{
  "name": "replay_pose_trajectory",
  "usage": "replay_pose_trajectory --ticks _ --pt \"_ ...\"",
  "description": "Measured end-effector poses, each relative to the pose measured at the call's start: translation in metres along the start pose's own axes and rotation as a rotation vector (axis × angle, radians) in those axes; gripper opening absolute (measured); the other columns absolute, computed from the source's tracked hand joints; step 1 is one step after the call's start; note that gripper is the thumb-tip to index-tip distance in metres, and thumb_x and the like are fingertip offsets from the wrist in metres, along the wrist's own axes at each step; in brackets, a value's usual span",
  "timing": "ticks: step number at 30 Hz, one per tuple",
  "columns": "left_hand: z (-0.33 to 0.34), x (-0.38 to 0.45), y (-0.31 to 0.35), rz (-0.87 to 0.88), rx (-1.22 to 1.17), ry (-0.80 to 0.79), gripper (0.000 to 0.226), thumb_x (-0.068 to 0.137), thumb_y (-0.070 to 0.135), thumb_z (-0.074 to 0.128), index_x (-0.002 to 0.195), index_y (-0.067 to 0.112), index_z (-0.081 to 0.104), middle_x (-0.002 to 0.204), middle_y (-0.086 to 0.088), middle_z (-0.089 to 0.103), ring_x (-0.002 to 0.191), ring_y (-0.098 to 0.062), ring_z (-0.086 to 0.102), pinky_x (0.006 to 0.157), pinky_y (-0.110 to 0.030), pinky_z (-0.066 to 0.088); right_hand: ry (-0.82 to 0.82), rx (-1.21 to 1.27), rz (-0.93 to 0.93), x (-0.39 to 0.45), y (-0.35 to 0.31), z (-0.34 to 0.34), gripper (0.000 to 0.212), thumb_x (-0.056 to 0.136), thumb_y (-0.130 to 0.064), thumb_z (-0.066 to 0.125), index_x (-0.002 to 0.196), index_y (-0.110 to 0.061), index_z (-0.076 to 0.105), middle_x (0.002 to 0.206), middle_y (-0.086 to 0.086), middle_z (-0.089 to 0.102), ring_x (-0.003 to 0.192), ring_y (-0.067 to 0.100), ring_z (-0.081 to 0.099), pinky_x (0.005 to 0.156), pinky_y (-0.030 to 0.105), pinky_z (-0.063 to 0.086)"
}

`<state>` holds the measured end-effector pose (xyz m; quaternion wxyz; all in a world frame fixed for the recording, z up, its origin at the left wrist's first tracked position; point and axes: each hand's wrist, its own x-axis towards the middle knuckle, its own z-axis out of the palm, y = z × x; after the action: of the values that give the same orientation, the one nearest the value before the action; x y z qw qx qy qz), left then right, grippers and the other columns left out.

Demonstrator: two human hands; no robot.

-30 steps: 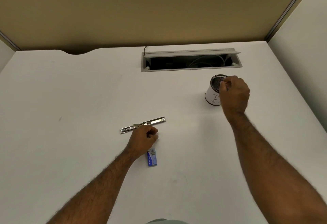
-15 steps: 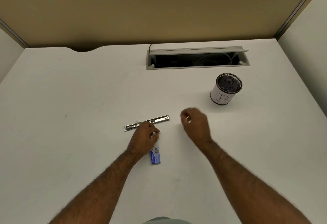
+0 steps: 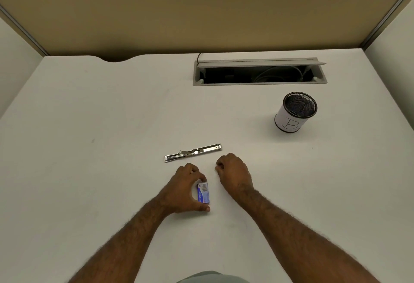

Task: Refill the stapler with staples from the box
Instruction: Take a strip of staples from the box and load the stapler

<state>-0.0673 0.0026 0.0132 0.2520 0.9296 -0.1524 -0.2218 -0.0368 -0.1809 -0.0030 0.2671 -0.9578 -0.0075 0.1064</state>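
Left grip [image 3: 187, 189] closes on the staple box [image 3: 203, 193]: thumb at the near end, fingers curled over the far end, box lying flat on the desk [image 3: 89, 193]. Pinching it by the short ends likely leaves the long faces free for opening. Right grip [image 3: 234, 174] sits just beside it, fingers curled inward, loosely closed; cannot tell if anything small sits inside.

Largest first: white desk, walled on three sides by tan dividers. Cable tray [image 3: 259, 72] set into the far edge, flap raised, pale cords faint in the dark inside. Mesh pen cup [image 3: 295, 112] to the right, well apart from the hands, paper band marked "B".

Stapler [image 3: 193, 152] just beyond both hands, touching neither. It lies opened out flat, a long bright metal strip, probably so the channel can take staples. Whether the channel is empty cannot be made out.

Box label too small to read fully. Blue sign at top is cut off.
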Motion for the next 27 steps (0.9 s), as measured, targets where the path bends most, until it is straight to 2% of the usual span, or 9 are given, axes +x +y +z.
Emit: replay_pose_trajectory --ticks 3,11,18,20,23,25,27 --pt "0.002 0.002 0.0 -0.014 -0.034 0.024 0.078 0.052 0.064 0.079 0.119 0.033 0.054 0.118 0.011 0.041 0.109 -0.008 0.037 0.092 -0.021 0.038 -0.03 -0.04 0.045 0.004 -0.004 0.0 0.021 0.094 -0.025 0.054 0.107 -0.011 0.063 0.111 0.008 0.061 0.101 0.023 0.058 0.084 0.033 0.05" --pt "0.002 0.005 -0.005 -0.025 -0.101 0.05 0.074 0.052 0.064 0.08 0.115 0.032 0.057 0.114 0.011 0.043 0.106 -0.008 0.04 0.09 -0.02 0.037 -0.168 -0.197 0.093 0.015 -0.007 -0.004 0.032 0.092 -0.033 0.055 0.117 -0.013 0.057 0.116 0.007 0.06 0.106 0.023 0.058 0.089 0.039 0.052" --pt "0.004 0.008 -0.007 -0.035 -0.157 0.057 0.075 0.048 0.068 0.078 0.112 0.036 0.058 0.108 0.016 0.042 0.101 -0.004 0.041 0.084 -0.015 0.037 -0.165 -0.245 0.07 0.01 -0.008 -0.001 0.033 0.092 -0.028 0.056 0.12 -0.012 0.053 0.12 0.007 0.056 0.109 0.023 0.055 0.086 0.038 0.051" --pt "0.004 0.009 -0.008 -0.037 -0.169 0.055 0.074 0.047 0.069 0.077 0.111 0.037 0.057 0.107 0.018 0.042 0.101 -0.003 0.041 0.084 -0.015 0.038 -0.153 -0.179 0.168 0.01 -0.006 -0.005 0.035 0.09 -0.035 0.058 0.118 -0.013 0.053 0.118 0.006 0.058 0.108 0.023 0.057 0.083 0.036 0.05" --pt "0.003 0.009 -0.007 -0.045 -0.177 0.051 0.074 0.045 0.071 0.076 0.109 0.039 0.057 0.105 0.02 0.042 0.1 -0.001 0.041 0.083 -0.015 0.037 -0.168 -0.17 0.358 0.016 -0.004 -0.019 0.05 0.08 -0.053 0.065 0.112 -0.016 0.057 0.115 0.005 0.064 0.105 0.026 0.061 0.073 0.033 0.042" --pt "0.003 0.01 -0.007 -0.046 -0.167 0.047 0.074 0.045 0.072 0.075 0.108 0.039 0.057 0.105 0.019 0.042 0.099 -0.001 0.04 0.081 -0.015 0.036 -0.226 -0.231 0.372 0.024 -0.007 -0.028 0.055 0.075 -0.057 0.068 0.111 -0.017 0.058 0.115 0.004 0.065 0.105 0.026 0.062 0.072 0.033 0.04" --pt "0.003 0.011 -0.007 -0.046 -0.166 0.049 0.073 0.045 0.073 0.075 0.107 0.039 0.057 0.105 0.018 0.043 0.098 0.0 0.041 0.08 -0.014 0.036 -0.286 -0.266 0.35 0.033 -0.009 -0.034 0.049 0.072 -0.057 0.07 0.1 -0.019 0.06 0.111 0.002 0.068 0.101 0.024 0.063 0.073 0.033 0.041"
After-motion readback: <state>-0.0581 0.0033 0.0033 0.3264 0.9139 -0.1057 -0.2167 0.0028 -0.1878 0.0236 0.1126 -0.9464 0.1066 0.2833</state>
